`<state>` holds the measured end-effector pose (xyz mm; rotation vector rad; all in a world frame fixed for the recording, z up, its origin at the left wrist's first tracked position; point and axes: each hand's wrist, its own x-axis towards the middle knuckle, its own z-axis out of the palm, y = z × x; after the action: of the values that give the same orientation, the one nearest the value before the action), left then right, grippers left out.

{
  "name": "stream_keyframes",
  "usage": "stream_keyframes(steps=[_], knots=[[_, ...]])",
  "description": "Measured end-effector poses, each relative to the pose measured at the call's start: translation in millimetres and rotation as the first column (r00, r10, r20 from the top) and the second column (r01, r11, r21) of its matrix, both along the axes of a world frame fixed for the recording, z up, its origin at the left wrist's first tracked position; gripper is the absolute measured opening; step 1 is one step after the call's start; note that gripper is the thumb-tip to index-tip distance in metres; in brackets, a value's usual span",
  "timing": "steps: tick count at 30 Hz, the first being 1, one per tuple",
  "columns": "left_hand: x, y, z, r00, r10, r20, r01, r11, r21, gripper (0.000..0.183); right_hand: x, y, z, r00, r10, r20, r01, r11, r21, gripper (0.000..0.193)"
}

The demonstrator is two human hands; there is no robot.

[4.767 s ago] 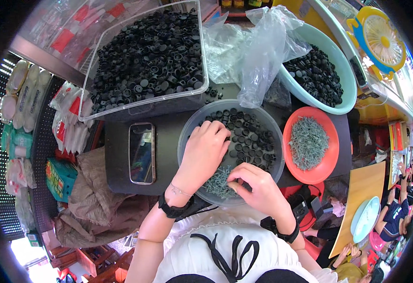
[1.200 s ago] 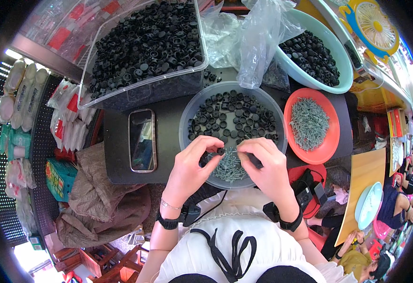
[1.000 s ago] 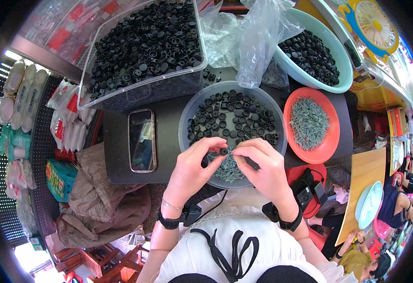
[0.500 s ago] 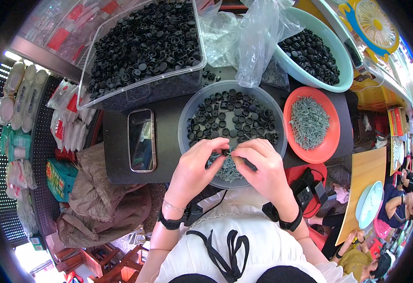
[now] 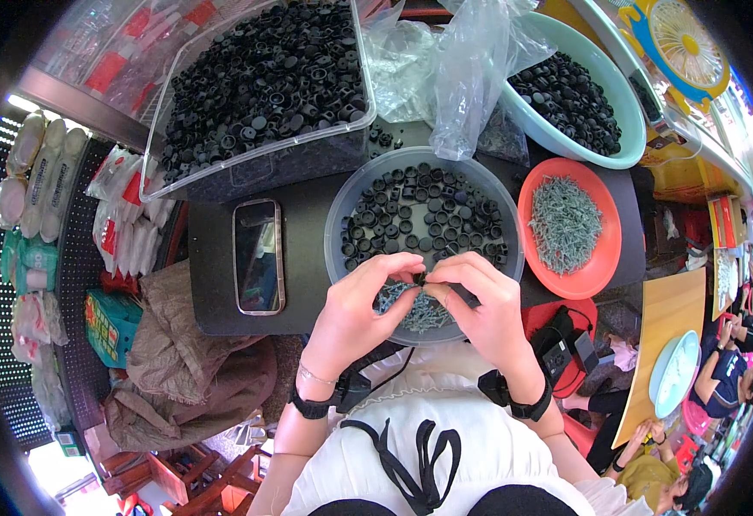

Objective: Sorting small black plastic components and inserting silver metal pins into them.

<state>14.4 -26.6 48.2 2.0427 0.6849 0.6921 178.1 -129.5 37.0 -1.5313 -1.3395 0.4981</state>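
Observation:
Over the near part of a translucent grey basin (image 5: 334, 225), my two hands meet fingertip to fingertip. A small black plastic cap (image 5: 419, 278) is pinched in the thumb and fingers of my left hand (image 5: 361, 303). My right hand (image 5: 483, 303) is closed in a pinch against the same cap; whatever sits between its fingertips is too small to make out. Below the hands, a heap of grey screws (image 5: 418, 313) lies in the basin. Several loose black caps (image 5: 406, 211) spread across its far part, some with their hollow side up.
A large clear bin (image 5: 256, 148) of black caps stands far left, beside a phone (image 5: 258, 256). To the right are an orange plate (image 5: 598, 273) of screws and a pale blue basin (image 5: 628, 142) of caps. Plastic bags (image 5: 467, 95) hang behind. Other people sit far right.
My right fingertips have closed in on the cap, with the thumb shifting toward the left hand. A dark piece seen under my right fingers no longer shows. The basins have stayed put.

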Motion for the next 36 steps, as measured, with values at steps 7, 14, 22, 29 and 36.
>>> stream_keyframes(steps=[7,14,22,29,36], knots=[[8,33,-7,0.967,0.215,-0.133,-0.167,0.937,0.306,0.023,4,-1,-11,0.976,-0.037,-0.213,0.041,0.999,0.012,0.018],[14,43,-19,0.917,0.315,-0.246,-0.211,0.905,0.371,0.025,3,-5,-1,0.908,-0.009,-0.418,-0.007,0.999,-0.036,0.021],[18,46,-19,0.901,0.335,-0.274,-0.236,0.911,0.338,0.032,8,-5,-6,0.859,0.045,-0.51,-0.034,0.999,0.031,0.031],[19,40,-14,0.922,0.351,-0.166,-0.263,0.878,0.399,0.03,6,-2,-11,0.803,0.014,-0.596,0.055,0.994,0.096,0.025],[18,43,-17,0.899,0.34,-0.277,-0.213,0.891,0.401,0.025,4,-3,-8,0.777,0.014,-0.629,0.056,0.994,0.092,0.021]])
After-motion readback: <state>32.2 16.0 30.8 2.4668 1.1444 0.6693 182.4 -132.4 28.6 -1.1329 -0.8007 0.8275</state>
